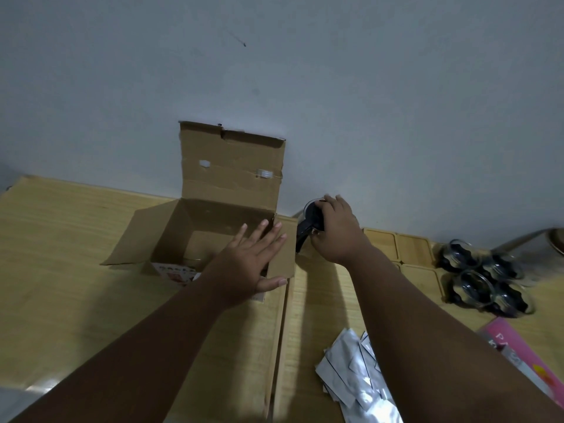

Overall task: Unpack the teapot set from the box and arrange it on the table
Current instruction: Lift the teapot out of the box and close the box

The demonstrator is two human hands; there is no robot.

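Observation:
An open cardboard box [213, 209] stands on the wooden table [76, 254] against the wall, its back flap upright. My left hand [253, 261] hovers flat over the box's right side, fingers spread, holding nothing. Right of the box, my right hand [335, 230] grips the glass teapot [308, 222] with its black lid and handle, close to the wall. Several glass cups [485, 276] with dark bases are clustered at the right. Wooden coasters [406, 248] lie between the teapot and the cups.
Silver wrapping sheets [351, 370] are piled near the front under my right forearm. A pink box [518, 355] lies at the right edge. A metal object [555, 242] pokes in at the far right. A seam [283, 331] splits the tabletop.

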